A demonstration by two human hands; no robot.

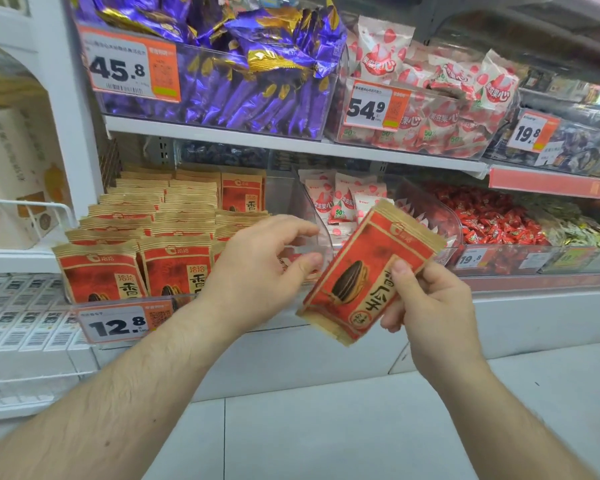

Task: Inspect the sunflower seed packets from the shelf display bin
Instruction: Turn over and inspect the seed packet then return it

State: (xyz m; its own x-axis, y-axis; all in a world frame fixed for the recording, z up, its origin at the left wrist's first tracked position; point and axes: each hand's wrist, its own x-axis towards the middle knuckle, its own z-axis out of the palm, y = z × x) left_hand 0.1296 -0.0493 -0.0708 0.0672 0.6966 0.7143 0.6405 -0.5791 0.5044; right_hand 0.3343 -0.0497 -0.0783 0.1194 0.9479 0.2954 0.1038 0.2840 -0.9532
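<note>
- In front of the display bin [129, 299], just right of its 12.8 price tag [118, 323]: right hand [430, 303] is holding one sunflower seed packet [368, 271] tilted, printed face up, thumb pinching front near lower right edge, fingers behind.
- Left hand [257, 271] is hovering w/ fingers loosely curled, gripping nothing; looks just off packet's left edge, contact unclear.
- Rest of the packets [160, 230] are standing in rows inside bin, behind left hand.
- Judging step: inspecting pkt. To do well: bring left hand onto free edge, keep pkt flat, flip for back side & seals; avoid thumb covering print.
- Risk: one-corner pinch is letting pkt sag/slip.
</note>
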